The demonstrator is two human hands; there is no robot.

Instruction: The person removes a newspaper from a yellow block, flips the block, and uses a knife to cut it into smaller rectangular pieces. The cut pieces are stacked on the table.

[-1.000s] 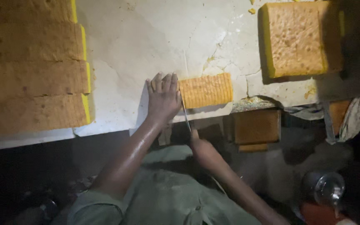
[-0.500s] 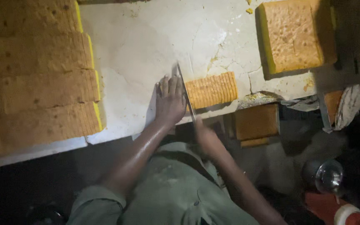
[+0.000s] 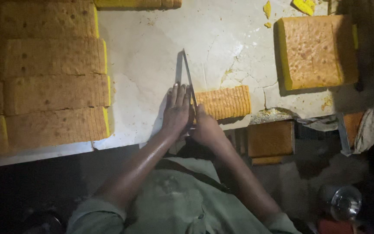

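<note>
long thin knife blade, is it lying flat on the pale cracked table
No, the long thin knife blade stands on edge, gripped by the right hand beside the sliced yellow sponge cake block.

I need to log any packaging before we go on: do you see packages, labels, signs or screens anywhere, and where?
None in view: no package, label, sign or screen.
Nearest things are bare food and tools:
sliced cake block, small ridged orange-brown rectangle, at the white table front edge beside both hands.
long knife, thin blade, on the table by the left hand and right hand.
uncut cake slab, golden rectangle, far right.
</note>
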